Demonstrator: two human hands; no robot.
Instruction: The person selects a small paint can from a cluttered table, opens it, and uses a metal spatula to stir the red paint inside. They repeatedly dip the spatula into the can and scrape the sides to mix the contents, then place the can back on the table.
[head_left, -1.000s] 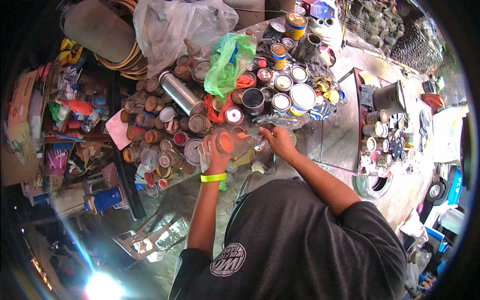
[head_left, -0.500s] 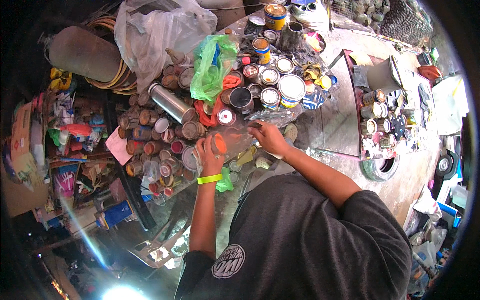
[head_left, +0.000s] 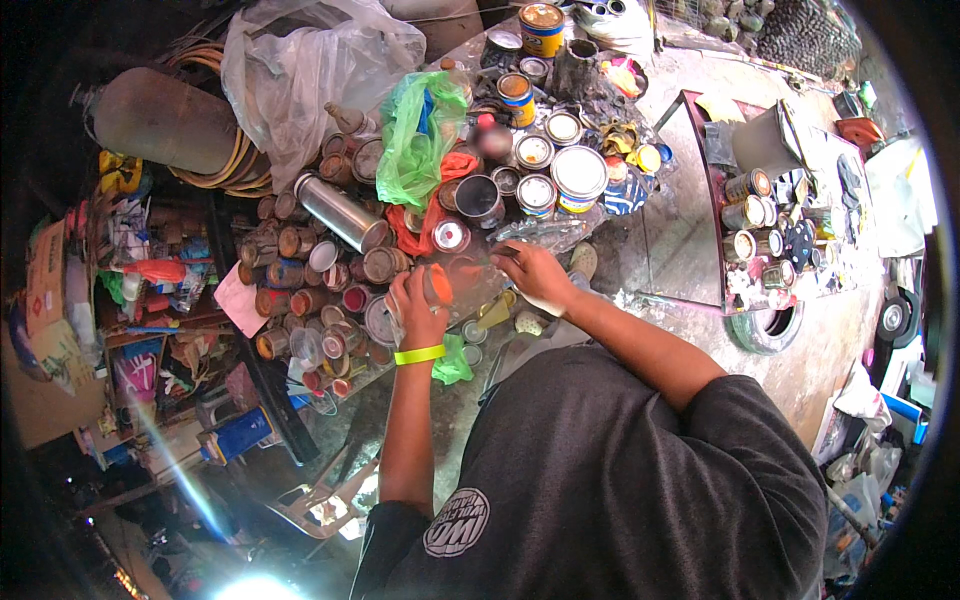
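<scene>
My left hand (head_left: 417, 308), with a yellow-green wristband, is closed around a small container with an orange face (head_left: 438, 285). I cannot make out whether that face is a lid or what is inside. To its right, my right hand (head_left: 530, 270) pinches a small dark thing, mostly hidden by the fingers. Between the hands is a hazy, reddish patch that I cannot make out. Just beyond them stand a dark open can (head_left: 480, 200) and a can with a white and red top (head_left: 451, 236). Orange plastic (head_left: 412, 235) lies beside these cans.
Several paint cans and jars crowd the table, among them a large white-lidded can (head_left: 579, 173) and a silver cylinder (head_left: 341, 212). A green plastic bag (head_left: 405, 150) lies among them. More cans stand on a second table (head_left: 680, 220) at right, above a tire (head_left: 765, 332).
The view has shifted slightly. My right hand has moved a little to the left and its fingers have turned slightly. My left hand keeps its hold on the orange-faced container.
</scene>
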